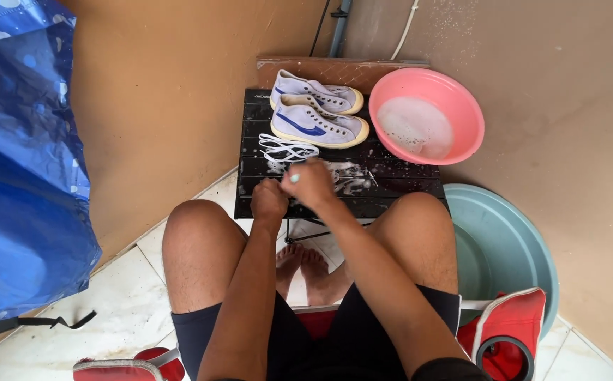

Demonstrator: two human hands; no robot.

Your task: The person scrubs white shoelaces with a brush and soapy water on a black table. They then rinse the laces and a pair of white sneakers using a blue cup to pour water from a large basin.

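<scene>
Seated person, knees apart, working at a small black slatted table (391, 189) set against a tan wall.

Right hand (311, 183) is curled in a narrow grip around a pale teal-tipped brush handle (294, 178), over the table's near edge, just left of centre. Left hand (269, 200) is closed in a loose fist at the near-left edge, touching the right hand; what it pinches I cannot tell.

Suds (349, 175) are spread across the table's middle, right of the hands. A bundle of white shoelaces (286, 149) lies just beyond the hands, toward the left edge. 2 pale high-top sneakers (318, 121) with blue stripes lie on their sides at the far-left corner, laces removed.

Pink basin (461, 99) holding soapy water overhangs the far-right corner. Teal tub (518, 240) sits on the floor by the right knee. Blue plastic sheet (17, 162) hangs at left.
</scene>
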